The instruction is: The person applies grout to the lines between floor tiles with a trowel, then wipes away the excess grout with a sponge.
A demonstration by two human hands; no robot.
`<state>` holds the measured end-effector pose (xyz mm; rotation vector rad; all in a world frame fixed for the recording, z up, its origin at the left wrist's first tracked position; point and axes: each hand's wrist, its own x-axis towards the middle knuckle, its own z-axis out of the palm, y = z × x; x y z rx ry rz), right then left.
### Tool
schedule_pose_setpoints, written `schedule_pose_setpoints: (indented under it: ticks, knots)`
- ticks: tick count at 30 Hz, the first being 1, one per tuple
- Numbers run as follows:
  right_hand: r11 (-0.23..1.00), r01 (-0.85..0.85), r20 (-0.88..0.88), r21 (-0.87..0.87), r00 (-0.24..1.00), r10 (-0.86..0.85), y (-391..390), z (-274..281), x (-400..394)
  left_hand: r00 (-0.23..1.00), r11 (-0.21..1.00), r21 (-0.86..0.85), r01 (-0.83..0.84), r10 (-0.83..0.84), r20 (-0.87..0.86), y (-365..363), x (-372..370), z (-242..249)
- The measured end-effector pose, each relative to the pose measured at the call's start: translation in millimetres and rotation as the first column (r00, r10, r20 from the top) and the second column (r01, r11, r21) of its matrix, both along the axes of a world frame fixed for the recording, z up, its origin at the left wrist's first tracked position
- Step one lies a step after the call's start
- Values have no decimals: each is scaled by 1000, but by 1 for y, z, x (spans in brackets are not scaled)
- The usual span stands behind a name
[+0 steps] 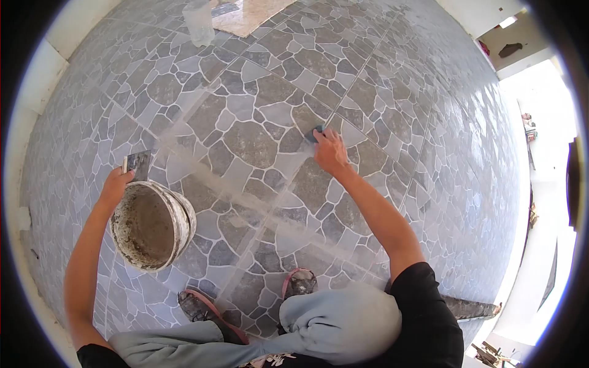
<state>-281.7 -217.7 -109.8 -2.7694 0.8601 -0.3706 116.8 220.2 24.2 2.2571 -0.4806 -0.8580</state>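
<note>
My left hand [116, 186] is closed around the handle of a putty knife [140, 163] with a broad, smeared blade, just above the far rim of a bucket. The bucket [186, 218] is crusted with dried grout or mortar and has a greyish-brown residue inside. Out in front, my right hand [332, 153] is pinched on a small dark pad [315, 134], which rests against the floor at a tile joint. What the pad is made of I cannot make out. The stone-patterned tile floor [248, 145] has pale powdery streaks along several joints.
A translucent plastic container [199, 26] stands at the far side beside a light board [248, 15]. My sandalled feet [300, 283] are near the bucket. To the right lie a dark plank [469, 308] and scrap wood [491, 356]; a pale wall [52, 55] borders the left.
</note>
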Motion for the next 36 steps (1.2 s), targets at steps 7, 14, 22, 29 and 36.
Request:
schedule_pose_setpoints:
  ticks: [7, 14, 22, 29, 36]
  knots:
    - [843, -536, -72, 38, 840, 537, 82, 14, -54, 999, 999, -16, 31, -31, -18, 12, 16, -18]
    - [950, 182, -81, -254, 975, -209, -94, 0, 14, 995, 998, 60, 13, -19, 102, 9, 9, -11]
    - [869, -482, 84, 109, 876, 475, 128, 6, -30, 995, 998, 69, 7, -14, 101, 5, 2, -8]
    - [942, 261, -22, -210, 962, -272, -130, -23, 9, 993, 997, 82, -6, -4, 121, 10, 9, -12]
    - [962, -271, 86, 11, 959, 269, 147, 0, -4, 991, 993, 115, -19, 3, 130, 4, 1, -3]
